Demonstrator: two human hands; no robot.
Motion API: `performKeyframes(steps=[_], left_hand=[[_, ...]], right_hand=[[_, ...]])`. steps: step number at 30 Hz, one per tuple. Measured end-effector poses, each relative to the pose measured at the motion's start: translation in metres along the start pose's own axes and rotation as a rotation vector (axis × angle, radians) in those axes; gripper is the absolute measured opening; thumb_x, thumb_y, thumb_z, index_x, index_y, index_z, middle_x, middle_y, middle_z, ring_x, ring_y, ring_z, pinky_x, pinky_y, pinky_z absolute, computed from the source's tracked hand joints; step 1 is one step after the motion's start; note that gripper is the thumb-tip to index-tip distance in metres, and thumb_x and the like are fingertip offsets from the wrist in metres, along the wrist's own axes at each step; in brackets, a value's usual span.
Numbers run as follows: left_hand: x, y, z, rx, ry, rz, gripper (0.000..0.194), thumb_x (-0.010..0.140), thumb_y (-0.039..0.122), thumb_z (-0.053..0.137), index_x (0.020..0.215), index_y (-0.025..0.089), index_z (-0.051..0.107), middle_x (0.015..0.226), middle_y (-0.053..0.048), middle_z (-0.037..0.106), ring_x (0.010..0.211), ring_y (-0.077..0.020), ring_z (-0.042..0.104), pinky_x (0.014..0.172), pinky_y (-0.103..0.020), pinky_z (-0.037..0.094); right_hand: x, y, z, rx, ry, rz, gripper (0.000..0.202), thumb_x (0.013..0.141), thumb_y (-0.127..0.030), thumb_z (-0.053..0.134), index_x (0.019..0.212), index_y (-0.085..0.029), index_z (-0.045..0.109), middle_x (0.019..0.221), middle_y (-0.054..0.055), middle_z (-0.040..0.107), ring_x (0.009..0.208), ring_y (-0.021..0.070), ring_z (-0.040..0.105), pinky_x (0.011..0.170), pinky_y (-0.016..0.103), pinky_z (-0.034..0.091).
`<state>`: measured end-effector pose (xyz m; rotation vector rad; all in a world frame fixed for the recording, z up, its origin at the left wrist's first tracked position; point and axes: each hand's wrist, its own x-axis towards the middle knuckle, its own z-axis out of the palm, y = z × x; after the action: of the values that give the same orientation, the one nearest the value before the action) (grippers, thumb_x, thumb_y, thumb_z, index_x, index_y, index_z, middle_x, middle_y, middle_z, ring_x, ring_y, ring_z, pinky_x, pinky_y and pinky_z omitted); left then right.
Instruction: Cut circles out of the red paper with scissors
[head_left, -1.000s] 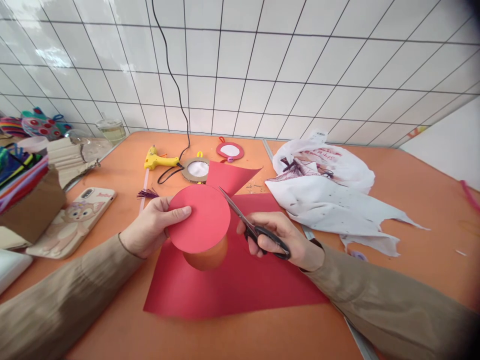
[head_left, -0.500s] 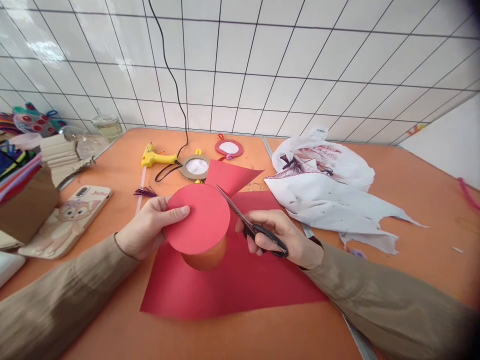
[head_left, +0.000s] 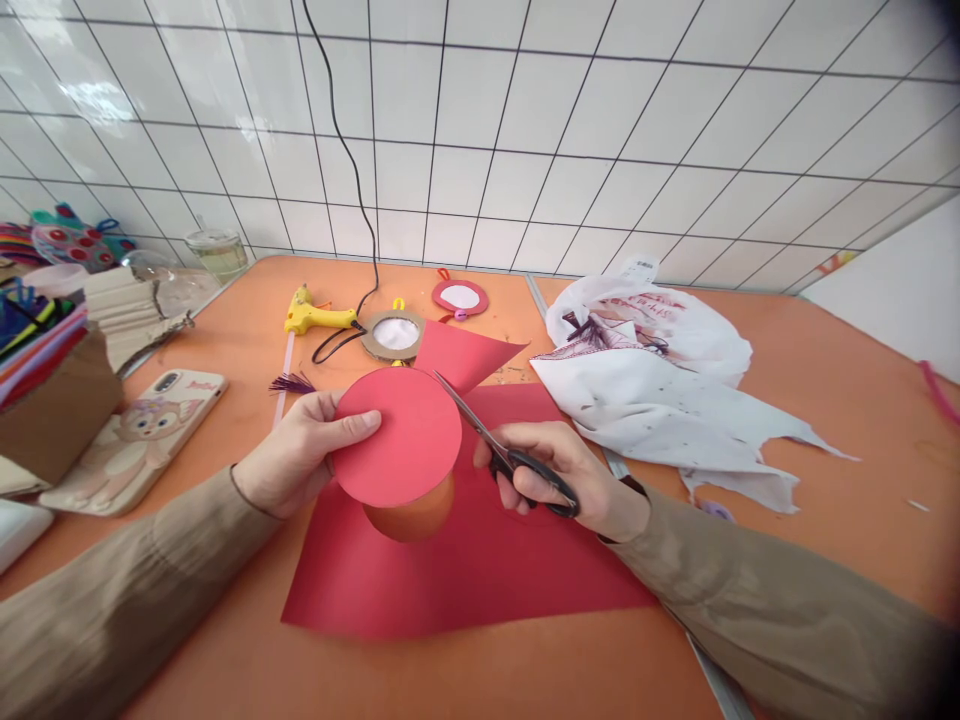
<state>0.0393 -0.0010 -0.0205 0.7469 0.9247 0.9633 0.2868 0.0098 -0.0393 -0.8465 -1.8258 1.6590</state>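
Note:
Between thumb and fingers, my left hand (head_left: 311,450) pinches a red paper circle (head_left: 405,440) by its left side. My right hand (head_left: 551,470) grips black-handled scissors (head_left: 510,460), their blades at the circle's upper right edge and looking closed or nearly so. Under both hands lies a sheet of red paper (head_left: 480,570) with a rounded hole where the orange table shows through. A flap of red paper (head_left: 465,352) rises behind the circle. My fingers behind the circle are hidden.
Behind are a yellow glue gun (head_left: 319,316), a cardboard ring (head_left: 391,335) and a red-rimmed disc (head_left: 459,296). White cloth (head_left: 660,420) and a plastic bag (head_left: 675,325) lie at right. A phone (head_left: 135,445) and cardboard box (head_left: 60,400) sit at left on the orange table (head_left: 225,640).
The view has shifted very slightly. My hands, the red circle and the scissors keep nearly the same places.

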Motion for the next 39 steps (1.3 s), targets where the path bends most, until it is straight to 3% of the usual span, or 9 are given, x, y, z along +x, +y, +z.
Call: performKeyframes(steps=[22, 39], left_hand=[[0.0012, 0.0002, -0.0016, -0.014, -0.01, 0.019, 0.009, 0.073, 0.011, 0.064, 0.077, 0.008, 0.071, 0.065, -0.01, 0.072, 0.054, -0.0152, 0.065, 0.049, -0.018, 0.051], [0.0023, 0.0009, -0.0011, -0.027, 0.0, 0.033, 0.009, 0.073, 0.009, 0.062, 0.076, 0.008, 0.071, 0.066, -0.011, 0.072, 0.053, -0.0156, 0.066, 0.047, -0.018, 0.052]], right_hand=[[-0.0007, 0.0014, 0.0008, -0.005, 0.01, -0.006, 0.038, 0.075, -0.048, 0.054, 0.087, -0.012, 0.056, 0.056, 0.0, 0.053, 0.046, 0.0096, 0.05, 0.044, 0.021, 0.043], [-0.0001, 0.0003, 0.0006, -0.018, 0.003, -0.002, 0.046, 0.074, -0.055, 0.053, 0.087, -0.012, 0.056, 0.055, 0.0, 0.052, 0.046, 0.0097, 0.049, 0.045, 0.021, 0.043]])
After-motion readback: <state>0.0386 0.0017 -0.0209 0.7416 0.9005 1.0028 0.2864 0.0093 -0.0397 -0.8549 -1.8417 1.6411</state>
